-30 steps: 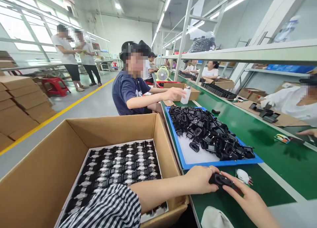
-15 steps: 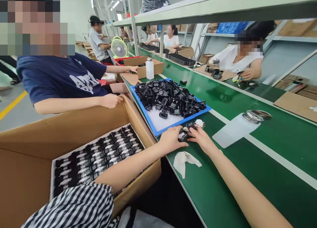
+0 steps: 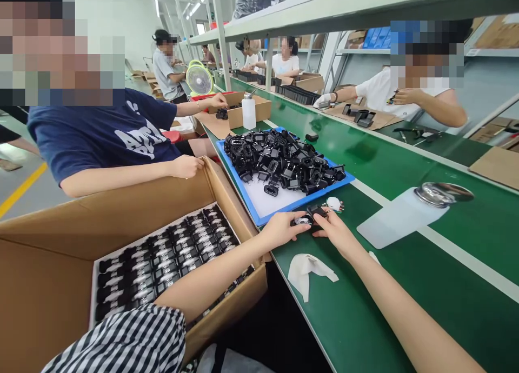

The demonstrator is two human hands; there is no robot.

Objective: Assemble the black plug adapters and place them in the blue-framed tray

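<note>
My left hand (image 3: 281, 230) pinches a rounded black plastic part (image 3: 303, 220) with a pale, shiny middle. A blocky black plastic part (image 3: 317, 211) is between the fingers of my right hand (image 3: 335, 231). The two parts meet between my hands, low over the green bench; whether they are joined cannot be made out. Just beyond my right fingers lies a white round piece (image 3: 334, 203) with small coloured bits. Behind my hands, a blue-rimmed tray (image 3: 265, 217) carries a heap of similar black parts (image 3: 284, 159). A crumpled white cloth (image 3: 302, 270) rests on the bench nearer to me.
At my left stands a deep cardboard box (image 3: 239, 316) with rows of black parts bearing white bands. A white bottle with a metal top (image 3: 399, 216) stands to the right; another bottle (image 3: 248, 112) is farther back. A co-worker in a navy shirt (image 3: 133, 135) touches the box edge.
The black parts have come closer together between my hands and turned slightly. The view has shifted a little. Across the bench, a co-worker's hand has risen, and the other, gloved, reaches out.
</note>
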